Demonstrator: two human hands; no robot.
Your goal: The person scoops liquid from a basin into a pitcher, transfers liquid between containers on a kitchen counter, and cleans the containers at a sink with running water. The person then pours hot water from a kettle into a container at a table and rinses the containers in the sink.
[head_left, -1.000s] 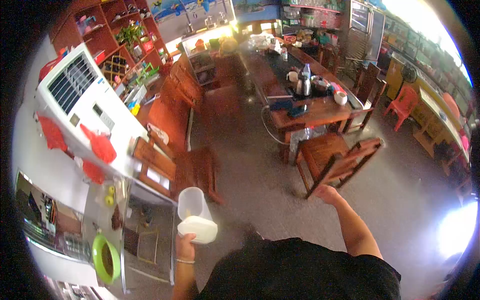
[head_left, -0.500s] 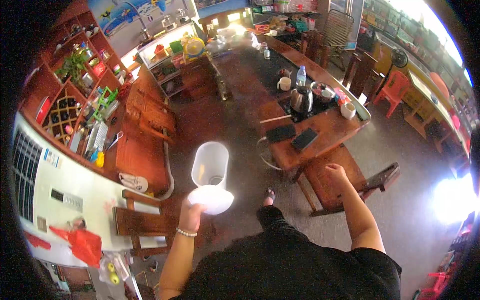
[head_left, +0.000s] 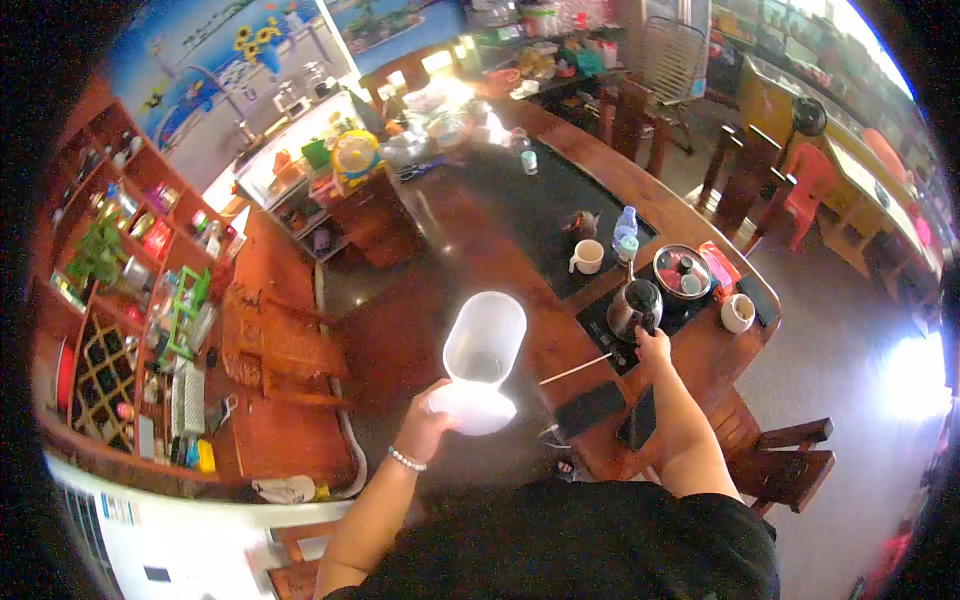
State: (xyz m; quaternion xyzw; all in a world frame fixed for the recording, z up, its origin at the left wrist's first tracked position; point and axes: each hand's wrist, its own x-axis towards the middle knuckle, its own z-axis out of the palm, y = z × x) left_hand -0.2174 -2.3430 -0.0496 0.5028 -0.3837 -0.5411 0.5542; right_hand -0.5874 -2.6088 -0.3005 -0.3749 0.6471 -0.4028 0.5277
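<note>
Left hand [head_left: 425, 425]: raised, fingers clamped on a white rounded piece [head_left: 473, 408].
Translucent oblong plastic container [head_left: 484, 340]: just beyond that piece, mouth up, long axis slanting upper right.
Right hand [head_left: 653, 346]: now reaching the silver kettle [head_left: 632, 308], fingers around its black handle (pointing personward).
Brown wooden worktop [head_left: 690, 362]: carries the kettle.

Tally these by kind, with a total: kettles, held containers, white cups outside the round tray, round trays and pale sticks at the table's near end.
Kettle: 1
Held container: 1
White cups: 2 (handled cup, rounder cup)
Round tray: 1
Pale stick: 1
Total: 6
</note>
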